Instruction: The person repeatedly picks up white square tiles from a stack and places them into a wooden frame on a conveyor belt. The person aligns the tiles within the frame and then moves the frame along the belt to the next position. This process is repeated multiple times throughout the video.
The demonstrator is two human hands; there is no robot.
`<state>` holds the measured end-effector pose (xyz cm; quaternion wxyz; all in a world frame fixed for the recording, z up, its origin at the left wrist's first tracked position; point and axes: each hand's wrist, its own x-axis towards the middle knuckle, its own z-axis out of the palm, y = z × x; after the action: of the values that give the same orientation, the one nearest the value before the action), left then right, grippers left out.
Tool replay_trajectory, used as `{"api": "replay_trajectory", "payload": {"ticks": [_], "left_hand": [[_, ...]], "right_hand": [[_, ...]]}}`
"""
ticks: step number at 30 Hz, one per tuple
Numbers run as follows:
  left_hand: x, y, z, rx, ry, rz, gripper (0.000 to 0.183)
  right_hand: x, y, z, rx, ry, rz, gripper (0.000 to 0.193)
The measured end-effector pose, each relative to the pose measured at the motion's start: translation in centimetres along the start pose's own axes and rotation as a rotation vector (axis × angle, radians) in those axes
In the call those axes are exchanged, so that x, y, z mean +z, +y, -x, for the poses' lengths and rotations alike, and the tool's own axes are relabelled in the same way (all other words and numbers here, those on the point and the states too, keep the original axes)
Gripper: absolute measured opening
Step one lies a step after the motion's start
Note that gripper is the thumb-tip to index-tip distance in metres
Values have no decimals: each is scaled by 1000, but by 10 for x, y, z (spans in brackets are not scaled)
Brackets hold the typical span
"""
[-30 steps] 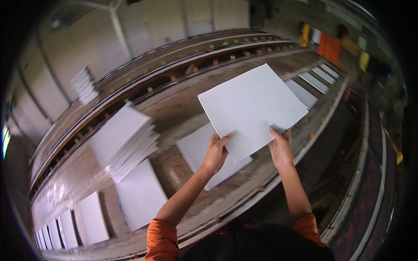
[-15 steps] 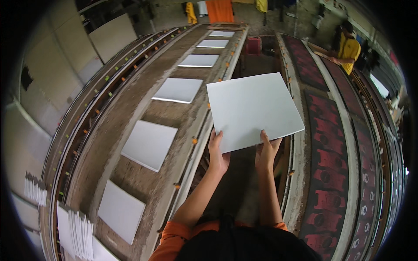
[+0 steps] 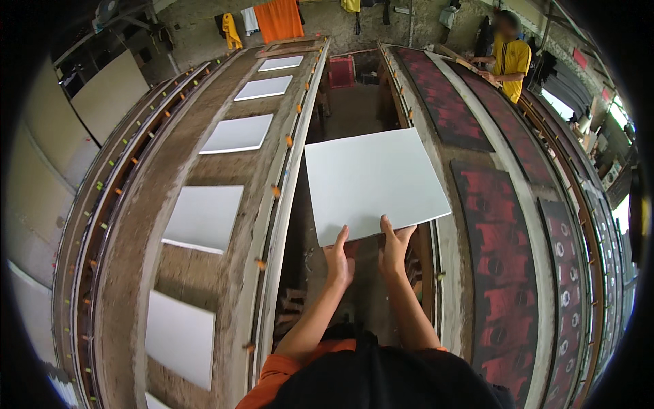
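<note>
Both my hands carry a flat white square sheet [image 3: 378,184] in front of me, over the aisle between two long tables. It has a visible edge thickness; whether it is one board or a stack, I cannot tell. My left hand [image 3: 338,261] grips its near edge at the left corner, thumb on top. My right hand [image 3: 394,251] holds the same edge farther right, thumb also on top. The fingers underneath are hidden. Similar white sheets lie spaced in a row on the left table [image 3: 146,184], the nearest full one being a white sheet [image 3: 180,339] left of my arms.
Dark panels with red prints [image 3: 501,273] cover the right table. Orange clips [image 3: 276,191] line the left table's edge. A co-worker in yellow [image 3: 512,61] stands at the far right. A red crate [image 3: 341,71] sits down the aisle; an orange cloth [image 3: 278,18] hangs behind.
I have moved forward along the aisle: the sheets on the left table have slid nearer and lower in view. Both hands keep their hold on the white sheet.
</note>
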<state>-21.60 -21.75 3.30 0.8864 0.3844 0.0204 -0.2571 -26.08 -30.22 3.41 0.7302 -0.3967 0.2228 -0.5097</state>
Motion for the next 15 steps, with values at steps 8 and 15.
{"api": "replay_trajectory", "payload": {"ticks": [8, 15], "left_hand": [[66, 10, -170, 41, -30, 69, 37], [135, -3, -323, 115, -22, 65, 40]], "right_hand": [[29, 9, -182, -32, 81, 9, 34], [67, 65, -338, 23, 42, -50, 33]]}}
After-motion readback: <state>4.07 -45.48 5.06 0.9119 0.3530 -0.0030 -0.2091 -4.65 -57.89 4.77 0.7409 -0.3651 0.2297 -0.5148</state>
